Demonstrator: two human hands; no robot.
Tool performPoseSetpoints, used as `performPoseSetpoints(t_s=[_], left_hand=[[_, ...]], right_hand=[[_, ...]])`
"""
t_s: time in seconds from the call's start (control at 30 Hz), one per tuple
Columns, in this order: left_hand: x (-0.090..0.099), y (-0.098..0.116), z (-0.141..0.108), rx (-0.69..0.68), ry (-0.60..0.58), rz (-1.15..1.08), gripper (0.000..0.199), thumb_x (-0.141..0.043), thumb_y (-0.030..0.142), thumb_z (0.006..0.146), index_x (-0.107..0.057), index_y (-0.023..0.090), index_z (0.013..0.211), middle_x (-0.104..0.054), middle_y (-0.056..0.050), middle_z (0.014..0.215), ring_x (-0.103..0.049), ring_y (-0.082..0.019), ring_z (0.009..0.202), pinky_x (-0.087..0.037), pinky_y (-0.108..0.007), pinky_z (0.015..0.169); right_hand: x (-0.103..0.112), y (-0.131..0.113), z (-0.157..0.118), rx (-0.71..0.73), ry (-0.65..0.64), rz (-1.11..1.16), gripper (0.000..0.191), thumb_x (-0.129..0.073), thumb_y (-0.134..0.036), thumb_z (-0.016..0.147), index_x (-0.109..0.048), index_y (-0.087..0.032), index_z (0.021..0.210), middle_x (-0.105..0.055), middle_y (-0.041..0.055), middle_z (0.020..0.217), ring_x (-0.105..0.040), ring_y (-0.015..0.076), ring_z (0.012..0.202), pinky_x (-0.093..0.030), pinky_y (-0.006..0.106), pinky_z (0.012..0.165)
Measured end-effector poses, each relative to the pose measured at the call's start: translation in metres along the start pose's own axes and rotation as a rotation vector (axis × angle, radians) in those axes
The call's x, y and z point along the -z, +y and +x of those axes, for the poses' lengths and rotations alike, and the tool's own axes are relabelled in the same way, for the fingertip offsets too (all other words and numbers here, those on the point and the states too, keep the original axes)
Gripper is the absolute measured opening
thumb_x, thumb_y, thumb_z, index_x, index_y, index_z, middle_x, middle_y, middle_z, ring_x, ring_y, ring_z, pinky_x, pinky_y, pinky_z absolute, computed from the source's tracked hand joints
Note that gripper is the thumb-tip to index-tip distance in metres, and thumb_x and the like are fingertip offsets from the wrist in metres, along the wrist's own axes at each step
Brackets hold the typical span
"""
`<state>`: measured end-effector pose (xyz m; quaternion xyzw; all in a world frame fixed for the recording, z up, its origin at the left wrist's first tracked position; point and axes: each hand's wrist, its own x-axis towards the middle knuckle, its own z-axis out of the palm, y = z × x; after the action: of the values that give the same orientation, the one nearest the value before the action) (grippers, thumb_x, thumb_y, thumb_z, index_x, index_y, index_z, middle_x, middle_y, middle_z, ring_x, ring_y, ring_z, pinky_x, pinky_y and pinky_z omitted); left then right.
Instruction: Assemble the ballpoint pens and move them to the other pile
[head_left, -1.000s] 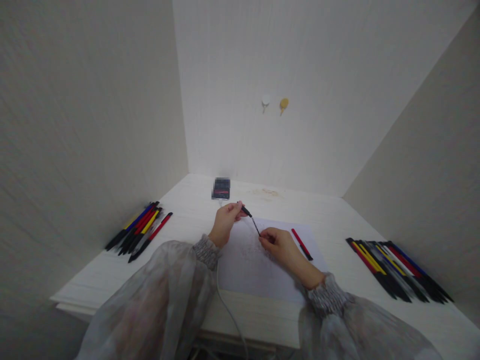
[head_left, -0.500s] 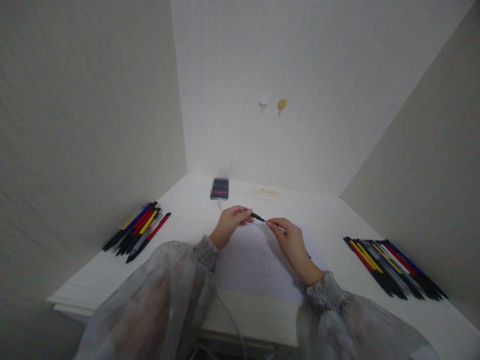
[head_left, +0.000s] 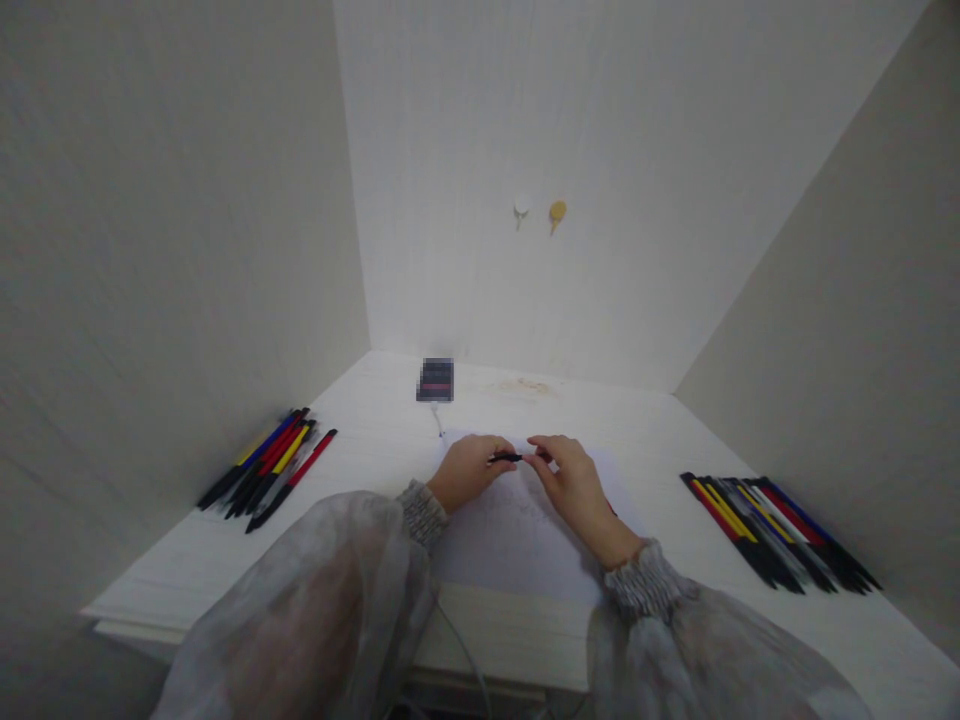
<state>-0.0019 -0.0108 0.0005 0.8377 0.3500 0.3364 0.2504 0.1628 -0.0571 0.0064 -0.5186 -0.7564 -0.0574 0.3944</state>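
Note:
Over the paper, my left hand (head_left: 471,470) has its thumb and fingers closed on a slim black pen part (head_left: 507,457), which points to the right. My right hand (head_left: 571,485) faces it, thumb and forefinger pinched by the pen part's tip. A dark red pen piece (head_left: 612,508) shows at the outer edge of my right hand; most of it is hidden by the palm. Beneath both hands lies a white sheet of paper (head_left: 517,555) with faint marks.
Pens with black ends and coloured barrels lie in a pile (head_left: 270,465) at left and a row (head_left: 776,535) at right. A blurred dark device (head_left: 436,380) with a white cable (head_left: 438,420) sits at the back. Two hooks (head_left: 557,211) hang on the back wall (head_left: 480,130).
My hands have moved slightly down and closer together. Less of the black pen part shows between them. A red piece now shows by my right wrist, where a dark end showed before.

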Motion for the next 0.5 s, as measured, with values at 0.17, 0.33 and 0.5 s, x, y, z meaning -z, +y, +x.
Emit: performPoseSetpoints(t_s=[0.17, 0.33, 0.5], left_hand=[[-0.002, 0.0, -0.001, -0.063, 0.006, -0.011, 0.021, -0.05, 0.028, 0.074, -0.061, 0.02, 0.09, -0.065, -0.002, 0.088, -0.057, -0.015, 0.081, -0.041, -0.026, 0.076], [-0.004, -0.001, 0.001, 0.043, 0.062, -0.155, 0.021, -0.054, 0.028, 0.071, -0.061, 0.018, 0.088, -0.066, -0.002, 0.083, -0.059, -0.014, 0.075, -0.044, -0.024, 0.07], [-0.006, -0.001, 0.002, 0.113, 0.093, -0.254, 0.021, -0.057, 0.028, 0.068, -0.06, 0.016, 0.085, -0.066, -0.002, 0.079, -0.06, -0.014, 0.072, -0.046, -0.025, 0.069]], right_hand=[[0.016, -0.006, 0.005, 0.142, 0.083, 0.004, 0.025, -0.05, -0.025, 0.077, -0.055, -0.019, 0.1, -0.059, 0.0082, 0.09, -0.052, 0.0192, 0.086, -0.042, 0.036, 0.076], [0.045, 0.002, 0.015, -0.078, 0.342, 0.093, 0.018, -0.044, -0.027, 0.079, -0.058, -0.018, 0.086, -0.059, 0.006, 0.086, -0.054, 0.0162, 0.084, -0.041, 0.032, 0.077], [0.051, 0.021, 0.019, -0.288, 0.285, 0.055, 0.024, -0.045, -0.033, 0.077, -0.061, -0.015, 0.076, -0.062, 0.0053, 0.078, -0.056, 0.0159, 0.076, -0.042, 0.027, 0.068]])
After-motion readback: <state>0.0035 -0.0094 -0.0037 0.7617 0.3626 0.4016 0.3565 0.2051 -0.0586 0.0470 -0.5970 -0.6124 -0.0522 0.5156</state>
